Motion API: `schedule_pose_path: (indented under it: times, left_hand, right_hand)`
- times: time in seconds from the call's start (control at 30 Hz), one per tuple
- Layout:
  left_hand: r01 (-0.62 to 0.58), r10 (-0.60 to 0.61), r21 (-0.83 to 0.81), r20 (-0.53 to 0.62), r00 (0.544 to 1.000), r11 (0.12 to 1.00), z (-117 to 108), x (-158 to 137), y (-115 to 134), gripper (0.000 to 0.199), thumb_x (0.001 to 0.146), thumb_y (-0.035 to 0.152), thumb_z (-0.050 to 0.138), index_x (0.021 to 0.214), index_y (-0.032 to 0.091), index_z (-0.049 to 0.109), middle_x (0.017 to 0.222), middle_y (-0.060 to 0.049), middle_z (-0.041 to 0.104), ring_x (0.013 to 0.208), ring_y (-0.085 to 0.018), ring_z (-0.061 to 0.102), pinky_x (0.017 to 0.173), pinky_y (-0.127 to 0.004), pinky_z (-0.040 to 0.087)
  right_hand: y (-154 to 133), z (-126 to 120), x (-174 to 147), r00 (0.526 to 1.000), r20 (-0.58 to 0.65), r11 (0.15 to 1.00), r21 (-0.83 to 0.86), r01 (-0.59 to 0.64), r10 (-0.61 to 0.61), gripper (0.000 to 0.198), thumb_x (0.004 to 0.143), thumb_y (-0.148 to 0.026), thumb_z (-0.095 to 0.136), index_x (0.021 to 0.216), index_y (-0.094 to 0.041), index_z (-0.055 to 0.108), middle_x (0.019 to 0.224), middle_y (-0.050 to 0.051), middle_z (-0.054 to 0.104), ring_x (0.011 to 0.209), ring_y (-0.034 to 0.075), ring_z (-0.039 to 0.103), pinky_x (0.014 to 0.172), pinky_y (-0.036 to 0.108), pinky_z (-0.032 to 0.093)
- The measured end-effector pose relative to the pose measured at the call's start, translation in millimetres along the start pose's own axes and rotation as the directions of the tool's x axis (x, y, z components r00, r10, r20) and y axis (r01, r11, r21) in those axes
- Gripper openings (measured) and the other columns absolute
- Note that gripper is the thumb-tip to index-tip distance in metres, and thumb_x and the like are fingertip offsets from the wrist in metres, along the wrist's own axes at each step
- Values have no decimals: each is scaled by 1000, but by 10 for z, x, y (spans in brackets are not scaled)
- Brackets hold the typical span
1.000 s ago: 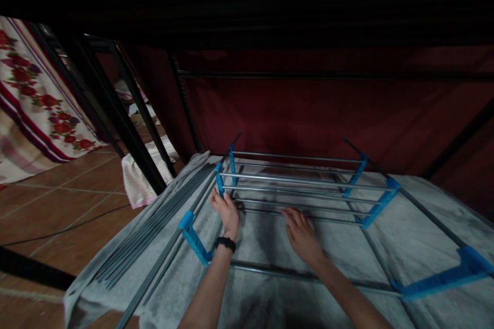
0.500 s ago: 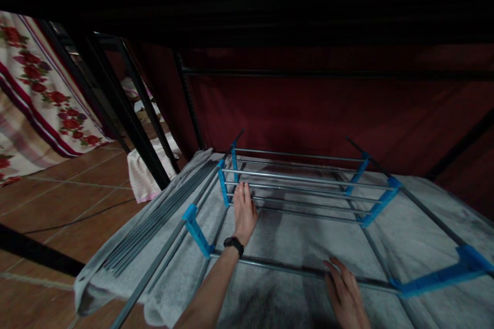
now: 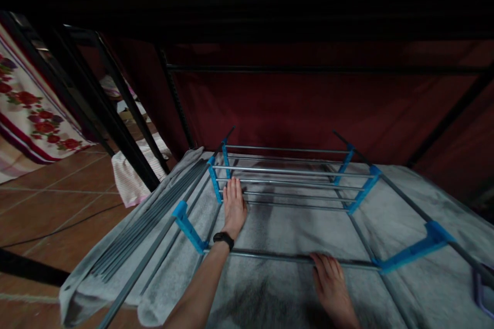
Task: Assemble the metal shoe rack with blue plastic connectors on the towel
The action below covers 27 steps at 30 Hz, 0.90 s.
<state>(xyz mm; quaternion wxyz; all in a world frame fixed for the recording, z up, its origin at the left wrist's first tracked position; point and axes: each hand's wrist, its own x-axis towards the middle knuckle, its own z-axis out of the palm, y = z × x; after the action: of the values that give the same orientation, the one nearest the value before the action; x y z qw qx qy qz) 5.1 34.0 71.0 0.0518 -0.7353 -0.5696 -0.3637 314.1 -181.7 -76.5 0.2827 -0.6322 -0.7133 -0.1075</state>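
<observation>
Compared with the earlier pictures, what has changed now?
The right hand drew back toward the wearer, from the thin grey metal rods to the nearer grey metal crossbar. The left hand, with its black wristband, shifted right from the blue plastic bracket, over those rods. The loose grey rod bundle stayed put.

1. At your left hand's [image 3: 234,211] fingertips, crossbars [image 3: 293,170] obstruct a low reach forward.
2. Just left of that hand, a blue bracket [image 3: 215,181] stands in your way.
3. Between your hands, you have open room over the grey cloth [image 3: 285,231], beyond the near bar [image 3: 270,255].
4. Right of your right hand [image 3: 331,284], another bracket [image 3: 409,256] blocks low passage.
</observation>
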Motion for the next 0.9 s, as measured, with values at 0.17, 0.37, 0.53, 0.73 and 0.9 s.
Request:
schedule_pose_path:
  times: [0.17, 0.37, 0.53, 0.73, 0.9]
  left_hand:
    - [-23, 23, -29, -4, 1000, 999, 11, -81, 47, 77, 90, 6, 44, 164, 6, 26, 171, -25, 28, 162, -35, 22, 130, -62, 24]
    - [-39, 46, -144, 46, 998, 989, 215, -549, 110, 73, 93, 9, 45, 164, 15, 28, 171, -21, 30, 159, -34, 29, 125, -59, 37]
    - [-19, 49, -219, 134, 990, 975, 304, -956, 39, 70, 99, 20, 44, 166, 18, 25, 170, -21, 31, 158, -34, 33, 123, -58, 41]
    - [1, 28, -198, 146, 989, 980, 264, -1051, -67, 65, 99, 24, 47, 163, 20, 33, 171, -20, 30, 158, -34, 32, 123, -56, 42]
    - [-9, 37, -219, 123, 992, 976, 259, -1020, -115, 63, 101, 31, 45, 162, 20, 34, 172, -20, 28, 158, -35, 32, 122, -58, 42]
  right_hand:
    - [-23, -66, 28, 999, 35, 1000, -9, 18, -17, 48, 98, -22, 46, 145, -30, 56, 131, 5, 70, 125, 25, 63, 110, 49, 50]
    - [-64, -148, 78, 999, 36, 1000, -1, 18, -18, 52, 99, -21, 45, 148, -33, 54, 131, 4, 71, 124, 26, 66, 111, 48, 49]
    - [-74, -216, 116, 997, 70, 1000, 2, 9, -9, 47, 101, -29, 50, 147, -33, 55, 130, 4, 71, 123, 26, 65, 113, 48, 47]
    - [-101, -262, 152, 994, 99, 999, -26, 37, -35, 40, 104, -31, 47, 143, -24, 56, 130, 5, 70, 124, 23, 63, 116, 48, 44]
    - [-207, -342, 229, 991, 131, 999, -37, 15, -10, 38, 105, -28, 46, 141, -25, 58, 130, 5, 70, 123, 22, 63, 116, 47, 43]
